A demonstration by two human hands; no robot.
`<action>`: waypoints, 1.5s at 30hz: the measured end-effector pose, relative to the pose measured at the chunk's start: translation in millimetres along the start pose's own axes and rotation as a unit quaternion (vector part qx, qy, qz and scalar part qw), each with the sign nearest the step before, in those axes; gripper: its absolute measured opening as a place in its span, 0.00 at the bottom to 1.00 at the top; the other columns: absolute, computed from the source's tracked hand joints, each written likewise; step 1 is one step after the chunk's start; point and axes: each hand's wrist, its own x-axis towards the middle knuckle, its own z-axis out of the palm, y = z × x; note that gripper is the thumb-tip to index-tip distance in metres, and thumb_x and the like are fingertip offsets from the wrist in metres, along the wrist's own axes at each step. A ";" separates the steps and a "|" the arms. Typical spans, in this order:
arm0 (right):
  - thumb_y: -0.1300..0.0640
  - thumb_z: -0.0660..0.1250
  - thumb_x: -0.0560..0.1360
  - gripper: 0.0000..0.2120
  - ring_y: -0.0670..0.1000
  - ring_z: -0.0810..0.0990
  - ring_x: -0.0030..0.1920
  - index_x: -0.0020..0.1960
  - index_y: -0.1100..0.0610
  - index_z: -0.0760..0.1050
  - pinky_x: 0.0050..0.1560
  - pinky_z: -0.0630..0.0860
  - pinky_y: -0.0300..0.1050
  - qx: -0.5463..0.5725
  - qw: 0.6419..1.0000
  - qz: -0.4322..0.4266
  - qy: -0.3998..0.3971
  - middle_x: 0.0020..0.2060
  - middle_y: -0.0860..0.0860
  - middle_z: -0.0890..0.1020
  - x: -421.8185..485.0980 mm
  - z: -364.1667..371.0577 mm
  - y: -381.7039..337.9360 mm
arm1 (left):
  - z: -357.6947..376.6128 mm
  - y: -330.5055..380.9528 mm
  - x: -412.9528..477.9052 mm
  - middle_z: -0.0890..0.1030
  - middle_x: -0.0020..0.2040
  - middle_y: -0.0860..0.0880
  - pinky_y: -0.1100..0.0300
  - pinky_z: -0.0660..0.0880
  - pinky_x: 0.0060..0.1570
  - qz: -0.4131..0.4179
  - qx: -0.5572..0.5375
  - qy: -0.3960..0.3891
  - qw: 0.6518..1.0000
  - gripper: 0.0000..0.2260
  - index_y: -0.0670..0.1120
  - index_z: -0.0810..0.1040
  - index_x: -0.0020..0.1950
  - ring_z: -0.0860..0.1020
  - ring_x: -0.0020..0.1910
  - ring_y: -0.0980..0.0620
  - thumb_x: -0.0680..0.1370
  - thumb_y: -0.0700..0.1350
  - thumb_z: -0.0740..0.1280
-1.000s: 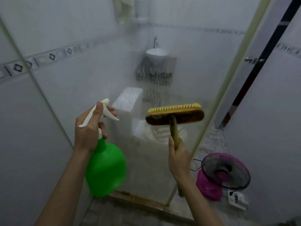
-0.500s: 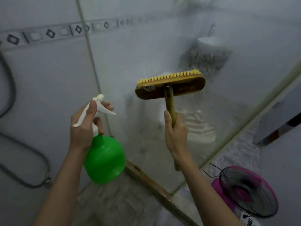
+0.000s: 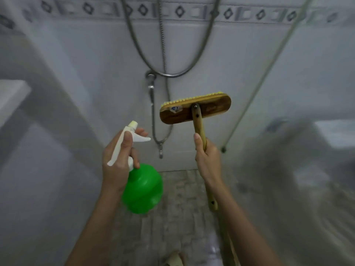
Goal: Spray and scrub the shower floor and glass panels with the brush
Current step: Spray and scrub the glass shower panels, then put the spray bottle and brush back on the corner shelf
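Note:
My left hand (image 3: 118, 162) grips the white trigger head of a green spray bottle (image 3: 143, 189), its nozzle pointing up and away from me. My right hand (image 3: 207, 160) is closed around the wooden handle of a scrub brush (image 3: 195, 111), held upright with the yellow bristles facing the tiled back wall. The stone-patterned shower floor (image 3: 178, 214) lies below both hands. A misted glass panel (image 3: 299, 169) stands at the right, and another (image 3: 38, 150) at the left.
A metal shower hose (image 3: 163, 54) loops down the white tiled wall to a fitting between my hands. A patterned tile border (image 3: 180, 11) runs along the top. Blurred shapes show through the glass on both sides.
The view has swung left from the right glass panel to the back wall with the shower hose. Both hands keep their hold, and the brush has come away from the glass.

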 end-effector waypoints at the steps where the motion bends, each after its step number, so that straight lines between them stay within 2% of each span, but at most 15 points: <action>1: 0.40 0.57 0.79 0.19 0.48 0.69 0.27 0.34 0.49 0.65 0.29 0.67 0.47 0.004 0.999 -0.007 -0.036 0.26 0.47 0.69 -6.5 18.4 -4.5 | -19.2 2.3 -10.5 0.85 0.46 0.56 0.63 0.69 0.26 -0.001 0.015 0.037 0.999 0.14 0.65 0.84 0.51 0.69 0.23 0.54 0.80 0.65 0.59; 3: 0.41 0.58 0.79 0.19 0.47 0.69 0.26 0.34 0.49 0.65 0.29 0.66 0.46 0.014 0.994 -0.020 -0.107 0.26 0.48 0.69 -24.6 52.0 -13.3 | -56.1 7.4 -37.2 0.86 0.45 0.53 0.62 0.69 0.27 0.004 0.047 0.112 0.993 0.14 0.63 0.84 0.51 0.69 0.23 0.53 0.81 0.60 0.58; 5: 0.40 0.58 0.79 0.20 0.47 0.68 0.26 0.34 0.51 0.65 0.28 0.65 0.45 0.026 0.983 -0.032 -0.178 0.26 0.49 0.69 -50.1 82.0 -21.4 | -89.0 13.2 -71.1 0.83 0.43 0.42 0.60 0.70 0.28 0.005 0.084 0.175 0.981 0.15 0.64 0.84 0.52 0.69 0.23 0.51 0.81 0.60 0.57; 7: 0.40 0.58 0.79 0.21 0.47 0.67 0.25 0.34 0.52 0.66 0.27 0.64 0.44 0.039 0.969 -0.042 -0.241 0.26 0.49 0.69 -84.7 106.6 -30.8 | -118.2 21.5 -110.9 0.80 0.41 0.39 0.58 0.70 0.30 -0.001 0.100 0.234 0.967 0.15 0.65 0.84 0.51 0.69 0.23 0.49 0.80 0.60 0.57; 9: 0.43 0.58 0.79 0.20 0.46 0.66 0.24 0.33 0.51 0.65 0.26 0.63 0.42 0.060 0.951 -0.050 -0.299 0.25 0.47 0.67 -125.3 123.2 -40.5 | -142.3 32.4 -154.6 0.83 0.42 0.41 0.57 0.69 0.29 0.002 0.107 0.291 0.951 0.15 0.64 0.84 0.50 0.69 0.23 0.50 0.80 0.61 0.58; 11: 0.42 0.58 0.79 0.20 0.47 0.65 0.25 0.33 0.52 0.65 0.25 0.63 0.41 0.071 0.928 -0.059 -0.360 0.25 0.47 0.67 -170.0 131.1 -48.0 | -160.0 46.0 -202.6 0.86 0.47 0.52 0.58 0.70 0.28 0.010 0.116 0.342 0.932 0.15 0.64 0.85 0.50 0.70 0.23 0.51 0.80 0.60 0.58; 12: 0.40 0.58 0.78 0.20 0.47 0.66 0.25 0.34 0.53 0.65 0.25 0.62 0.41 0.076 0.914 -0.061 -0.394 0.26 0.48 0.67 -192.3 132.5 -49.8 | -166.8 53.2 -227.8 0.86 0.49 0.53 0.59 0.70 0.27 0.013 0.121 0.369 0.921 0.15 0.64 0.85 0.49 0.70 0.23 0.52 0.80 0.60 0.58; 18: 0.41 0.57 0.79 0.22 0.44 0.64 0.24 0.35 0.56 0.66 0.23 0.61 0.34 0.066 0.830 -0.102 -0.545 0.27 0.51 0.68 -325.0 118.4 -54.1 | -187.6 95.6 -390.4 0.85 0.50 0.53 0.61 0.69 0.25 0.023 0.162 0.528 0.833 0.14 0.60 0.84 0.52 0.69 0.23 0.51 0.81 0.58 0.58; 23: 0.35 0.57 0.76 0.25 0.47 0.65 0.25 0.35 0.55 0.66 0.26 0.64 0.41 0.048 0.747 -0.130 -0.651 0.27 0.52 0.67 -416.7 113.1 -46.0 | -190.0 131.6 -500.3 0.85 0.51 0.54 0.61 0.70 0.26 0.010 0.214 0.624 0.751 0.14 0.65 0.84 0.49 0.71 0.24 0.50 0.81 0.58 0.58; 27: 0.39 0.57 0.78 0.23 0.48 0.68 0.27 0.34 0.56 0.66 0.29 0.65 0.42 0.000 0.679 -0.183 -0.711 0.28 0.52 0.69 -472.9 123.0 -44.2 | -199.8 150.3 -560.7 0.85 0.51 0.54 0.60 0.70 0.25 0.006 0.231 0.697 0.679 0.13 0.62 0.83 0.53 0.71 0.24 0.50 0.82 0.56 0.58; 32: 0.41 0.59 0.79 0.24 0.49 0.69 0.26 0.31 0.55 0.65 0.30 0.65 0.42 -0.031 0.583 -0.235 -0.777 0.26 0.51 0.70 -542.9 159.1 -36.5 | -221.4 167.8 -618.3 0.84 0.51 0.56 0.60 0.69 0.28 0.020 0.218 0.775 0.592 0.12 0.69 0.82 0.53 0.69 0.25 0.51 0.80 0.62 0.58; 36: 0.41 0.61 0.79 0.23 0.45 0.68 0.25 0.30 0.53 0.63 0.27 0.62 0.40 -0.068 0.481 -0.305 -0.819 0.24 0.47 0.69 -602.9 190.6 -15.9 | -250.1 174.7 -656.7 0.84 0.50 0.51 0.61 0.67 0.25 0.070 0.243 0.807 0.534 0.13 0.59 0.83 0.54 0.69 0.24 0.51 0.81 0.58 0.59; 39: 0.41 0.61 0.79 0.23 0.45 0.69 0.25 0.30 0.52 0.63 0.26 0.62 0.38 -0.114 0.380 -0.363 -0.843 0.25 0.48 0.69 -645.2 210.3 4.5 | -275.6 171.1 -684.2 0.84 0.50 0.45 0.61 0.67 0.23 0.099 0.263 0.815 0.506 0.14 0.50 0.82 0.54 0.70 0.24 0.53 0.83 0.54 0.59; 42: 0.41 0.60 0.79 0.23 0.46 0.70 0.26 0.32 0.53 0.67 0.27 0.62 0.36 -0.158 0.275 -0.397 -0.861 0.26 0.49 0.71 -689.7 225.5 25.7 | -299.6 163.2 -710.6 0.83 0.51 0.42 0.61 0.69 0.23 0.116 0.289 0.816 0.487 0.14 0.47 0.81 0.55 0.78 0.33 0.50 0.84 0.51 0.58; 45: 0.36 0.59 0.78 0.28 0.54 0.76 0.31 0.37 0.61 0.73 0.32 0.66 0.43 -0.182 0.215 -0.405 -0.870 0.30 0.57 0.75 -735.2 234.7 46.7 | -318.9 154.2 -731.6 0.83 0.52 0.42 0.62 0.70 0.23 0.124 0.302 0.818 0.474 0.15 0.42 0.80 0.56 0.81 0.44 0.47 0.84 0.49 0.58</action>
